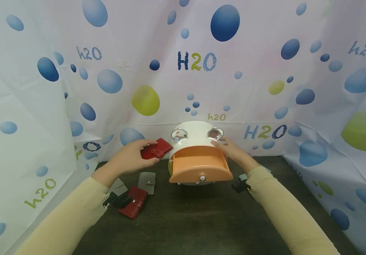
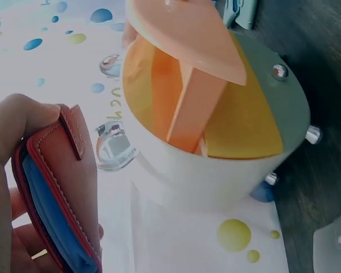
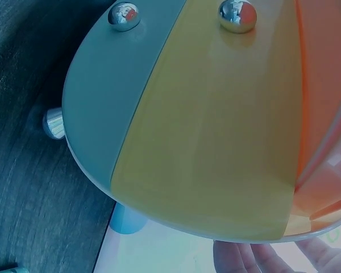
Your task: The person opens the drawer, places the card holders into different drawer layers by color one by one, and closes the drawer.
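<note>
My left hand (image 1: 133, 156) grips a red snap wallet (image 1: 160, 148) between thumb and fingers, just left of a small rounded drawer cabinet (image 1: 195, 131). Blue lining shows along the edge of the wallet in the left wrist view. The cabinet has a white shell with silver loops on top, and its orange top drawer (image 1: 202, 170) is pulled out. Below it, the yellow drawer (image 3: 216, 131) and the grey-green lowest drawer (image 3: 113, 96) are closed. My right hand (image 1: 232, 150) touches the cabinet's right side with extended fingers; its fingertips (image 3: 233, 256) appear at the shell's edge.
On the dark table (image 1: 183, 219), left of the cabinet, lie a grey wallet (image 1: 147, 182), another red wallet (image 1: 135, 200) and a second grey one (image 1: 118, 187) partly behind my wrist. A pale green item (image 1: 242, 177) shows beside my right wrist. A patterned curtain (image 1: 183, 88) stands behind.
</note>
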{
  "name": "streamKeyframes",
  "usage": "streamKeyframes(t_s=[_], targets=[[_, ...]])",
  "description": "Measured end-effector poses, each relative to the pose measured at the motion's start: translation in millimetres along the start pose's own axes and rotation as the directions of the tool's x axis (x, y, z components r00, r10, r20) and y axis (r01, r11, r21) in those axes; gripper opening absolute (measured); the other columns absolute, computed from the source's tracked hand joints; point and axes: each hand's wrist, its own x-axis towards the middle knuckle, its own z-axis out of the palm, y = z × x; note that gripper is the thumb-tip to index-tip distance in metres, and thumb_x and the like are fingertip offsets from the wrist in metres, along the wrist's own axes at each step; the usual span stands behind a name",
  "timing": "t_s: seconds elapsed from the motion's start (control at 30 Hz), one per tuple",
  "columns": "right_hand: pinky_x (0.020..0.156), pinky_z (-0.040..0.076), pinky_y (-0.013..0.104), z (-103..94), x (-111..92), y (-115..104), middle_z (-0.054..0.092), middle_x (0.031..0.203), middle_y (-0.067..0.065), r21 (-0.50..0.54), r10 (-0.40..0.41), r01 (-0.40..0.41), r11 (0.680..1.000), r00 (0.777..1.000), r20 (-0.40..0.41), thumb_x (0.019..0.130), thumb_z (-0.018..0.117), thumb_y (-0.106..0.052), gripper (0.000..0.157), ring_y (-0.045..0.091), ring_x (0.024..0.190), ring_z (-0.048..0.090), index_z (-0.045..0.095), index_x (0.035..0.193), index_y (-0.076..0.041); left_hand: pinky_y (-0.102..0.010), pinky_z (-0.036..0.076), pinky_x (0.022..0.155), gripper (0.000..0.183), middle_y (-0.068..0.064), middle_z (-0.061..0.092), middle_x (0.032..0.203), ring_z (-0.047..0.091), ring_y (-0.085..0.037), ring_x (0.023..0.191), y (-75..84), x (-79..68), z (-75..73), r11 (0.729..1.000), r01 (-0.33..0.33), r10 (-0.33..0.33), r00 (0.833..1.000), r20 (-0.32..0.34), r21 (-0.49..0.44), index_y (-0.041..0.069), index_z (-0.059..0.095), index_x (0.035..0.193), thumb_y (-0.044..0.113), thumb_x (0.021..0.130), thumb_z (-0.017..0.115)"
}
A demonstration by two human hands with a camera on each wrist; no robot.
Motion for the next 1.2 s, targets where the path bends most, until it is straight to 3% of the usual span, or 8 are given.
streamKeyframes(t_s=[0.37, 0.53, 0.87, 1.07, 1.2], targets=[[0.111, 0.034, 0.059, -1.0, -3.0, -0.9, 0.032, 0.152, 0.032, 0.000, 0.014, -0.014, 1.000, 1.000, 0.003, 0.098, 0.052, -0.057, 0.090, 0.048, 0.135, 0.041, 0.017, 0.155, 0.003, -0.040, 0.055, 0.083, 0.063, -0.006, 0.064, 0.124, 0.061, -0.025, 0.109, 16.2, 19.4, 2.9, 0.991, -0.048, 0.050, 0.999, 0.014, -0.126, 0.018, 0.059, 0.138, 0.044, 0.084, 0.077], [0.110, 0.035, 0.059, -0.8, -2.9, -1.1, 0.038, 0.148, 0.032, -0.007, -0.011, 0.011, 1.000, 1.000, 0.008, 0.099, 0.052, -0.055, 0.087, 0.047, 0.132, 0.045, 0.022, 0.154, 0.004, -0.037, 0.054, 0.083, 0.061, -0.004, 0.064, 0.124, 0.061, -0.024, 0.109, 21.6, 28.6, 5.7, 0.982, -0.075, 0.080, 0.997, 0.023, -0.173, 0.018, 0.059, 0.138, 0.044, 0.085, 0.077], [0.111, 0.034, 0.059, -1.4, -2.4, -2.2, 0.034, 0.150, 0.032, -0.015, 0.011, -0.011, 1.000, 1.000, -0.004, 0.098, 0.052, -0.057, 0.088, 0.047, 0.134, 0.042, 0.021, 0.154, 0.004, -0.036, 0.056, 0.085, 0.062, -0.004, 0.062, 0.127, 0.058, -0.024, 0.114, 32.2, 48.7, 17.9, 0.959, -0.063, 0.083, 0.995, 0.063, -0.276, 0.021, 0.059, 0.139, 0.044, 0.085, 0.077], [0.111, 0.033, 0.059, -0.3, -2.6, -4.2, 0.034, 0.152, 0.032, -0.069, 0.048, -0.049, 0.996, 0.999, -0.026, 0.095, 0.053, -0.062, 0.093, 0.047, 0.136, 0.040, 0.021, 0.154, 0.002, -0.039, 0.054, 0.091, 0.061, -0.003, 0.063, 0.126, 0.057, -0.024, 0.116, 34.7, 56.8, 30.1, 0.960, -0.060, 0.089, 0.992, 0.093, -0.273, 0.021, 0.060, 0.137, 0.045, 0.084, 0.077], [0.112, 0.033, 0.058, -0.9, -0.6, -3.2, 0.033, 0.152, 0.033, -0.052, 0.036, -0.037, 0.998, 0.999, -0.024, 0.097, 0.053, -0.059, 0.091, 0.047, 0.137, 0.039, 0.021, 0.153, 0.005, -0.039, 0.054, 0.091, 0.059, -0.004, 0.062, 0.126, 0.057, -0.023, 0.115, 38.8, 60.5, 36.0, 0.952, -0.046, 0.083, 0.990, 0.110, -0.303, 0.021, 0.060, 0.136, 0.044, 0.084, 0.077]])
